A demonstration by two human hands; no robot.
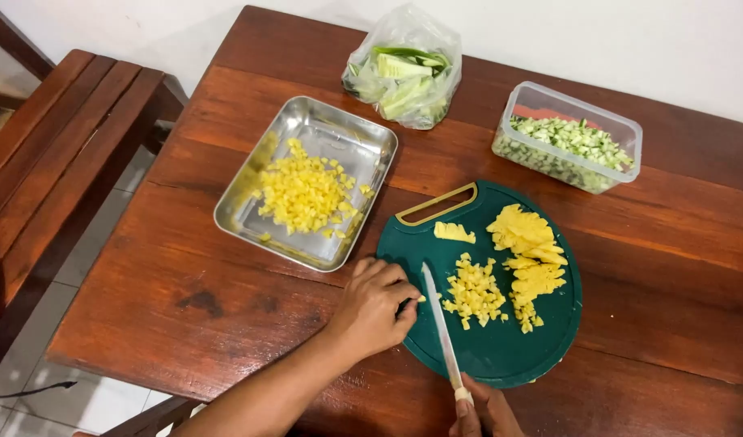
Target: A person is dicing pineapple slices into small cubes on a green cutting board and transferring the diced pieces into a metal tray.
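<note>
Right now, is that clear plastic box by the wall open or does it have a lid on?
Open. The clear plastic box shows no lid over its rim, and the chopped green pieces inside lie uncovered, filling it partway.
</note>
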